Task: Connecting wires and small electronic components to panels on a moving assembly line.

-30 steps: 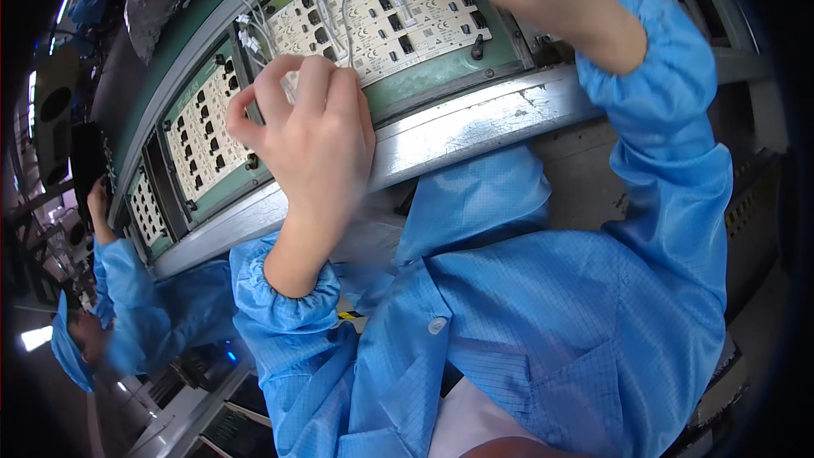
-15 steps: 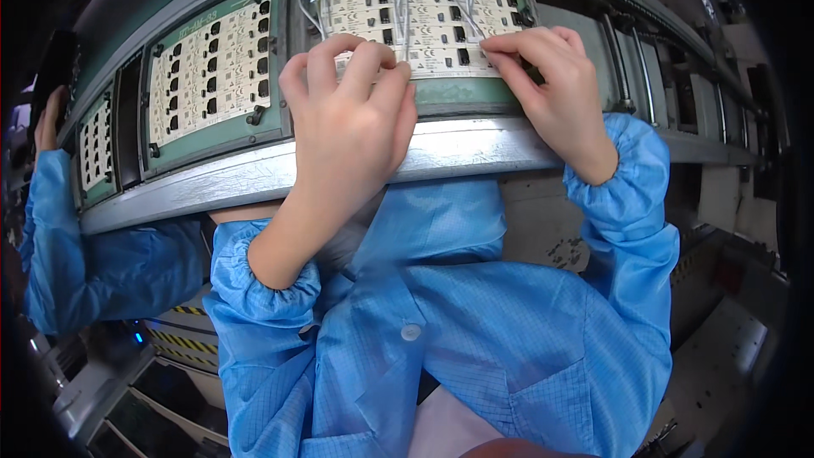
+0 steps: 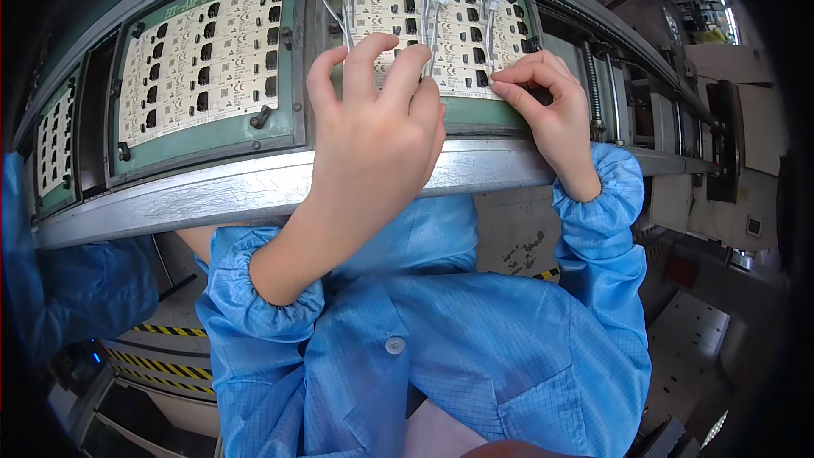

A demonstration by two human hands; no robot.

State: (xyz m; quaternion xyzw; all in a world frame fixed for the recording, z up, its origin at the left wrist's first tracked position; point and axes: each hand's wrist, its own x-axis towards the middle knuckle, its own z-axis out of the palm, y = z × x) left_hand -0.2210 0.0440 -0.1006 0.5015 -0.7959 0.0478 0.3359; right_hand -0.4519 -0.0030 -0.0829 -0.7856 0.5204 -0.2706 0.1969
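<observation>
A green-framed carrier [image 3: 475,114] holds a panel of cream circuit boards [image 3: 377,13] with black parts. Several thin white wires [image 3: 432,30] with small white plugs stand up from this panel. My right hand [image 3: 551,102] pinches the lower end of a white wire [image 3: 489,38] between thumb and forefinger, at the panel's lower right. Over the lower left of the panel, my left hand [image 3: 373,127] is bent with its outer fingers spread. Its forefinger and thumb close at the foot of a middle wire, and their tips are partly hidden.
A second carrier with cream boards [image 3: 203,59] lies to the left, and part of a third [image 3: 55,144] beyond it. A metal rail [image 3: 254,182] runs along the near edge. Rods [image 3: 593,89] lie at right. Another person's blue sleeve [image 3: 93,280] shows at far left.
The carriers and wires appear shifted slightly right and down in view. Both hands keep much the same grip on the panel. The other person's hand at far left has left the picture.
</observation>
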